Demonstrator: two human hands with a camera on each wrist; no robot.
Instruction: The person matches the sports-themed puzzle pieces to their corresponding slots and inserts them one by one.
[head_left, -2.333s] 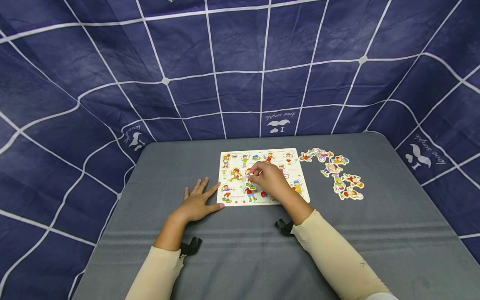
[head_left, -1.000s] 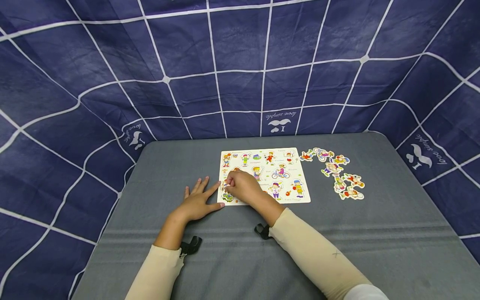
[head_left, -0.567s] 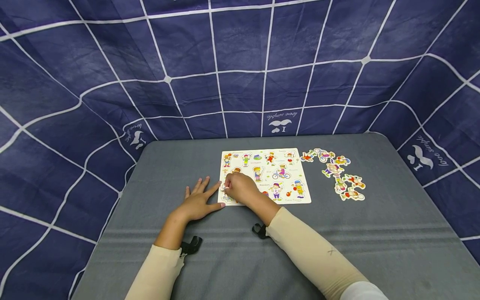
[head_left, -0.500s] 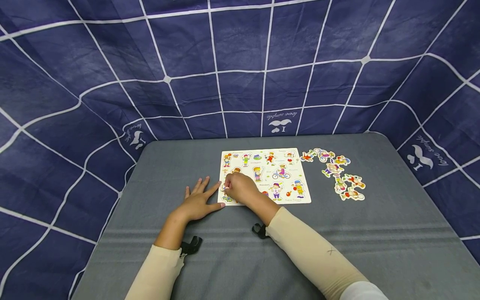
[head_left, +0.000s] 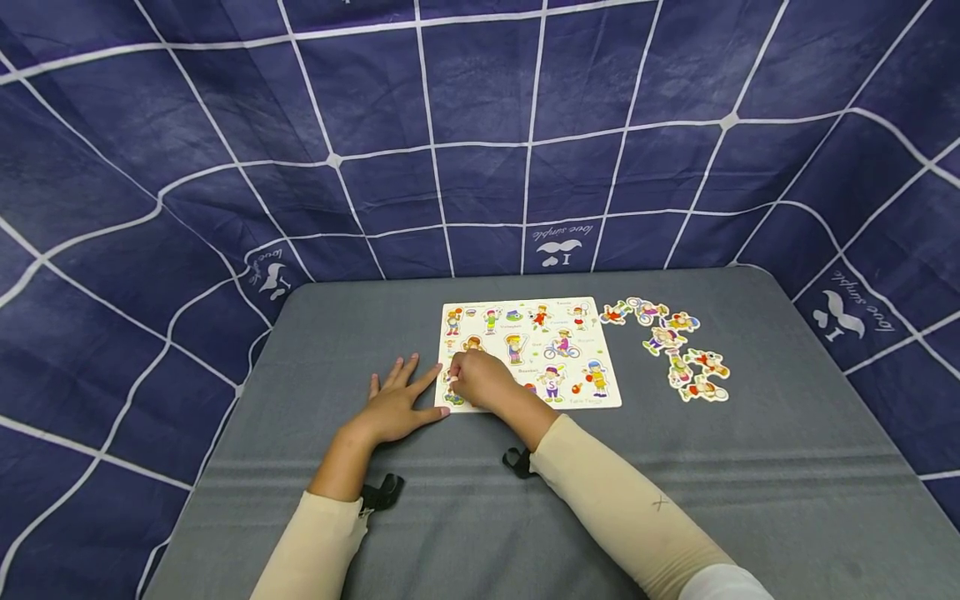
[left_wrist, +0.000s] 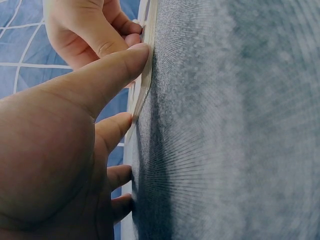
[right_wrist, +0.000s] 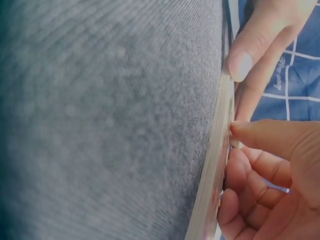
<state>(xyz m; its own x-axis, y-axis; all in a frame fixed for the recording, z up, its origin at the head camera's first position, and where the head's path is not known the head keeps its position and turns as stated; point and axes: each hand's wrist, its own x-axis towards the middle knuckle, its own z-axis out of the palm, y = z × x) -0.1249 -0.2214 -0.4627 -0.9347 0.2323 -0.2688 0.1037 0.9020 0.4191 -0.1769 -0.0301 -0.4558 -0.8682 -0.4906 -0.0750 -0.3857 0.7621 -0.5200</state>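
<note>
A pale wooden puzzle board printed with children at sports lies on the table. My left hand rests flat with spread fingers at its left side, thumb and index fingertip against the board's edge. Over the board's lower left, my right hand pinches the small knob of a skateboarder puzzle piece. Fingers cover most of that piece in the head view. In the right wrist view, the light-coloured knob shows between thumb and index finger, right at the board's surface.
Several loose puzzle pieces lie in a curved row right of the board. Grey cloth covers the table. Blue curtains with white grid lines hang behind and at both sides. A black strap sits at the left wrist.
My right hand has moved from the board's middle to its lower left corner, carrying the puzzle piece, which shifts and tilts slightly there. My left hand has stayed in place.
</note>
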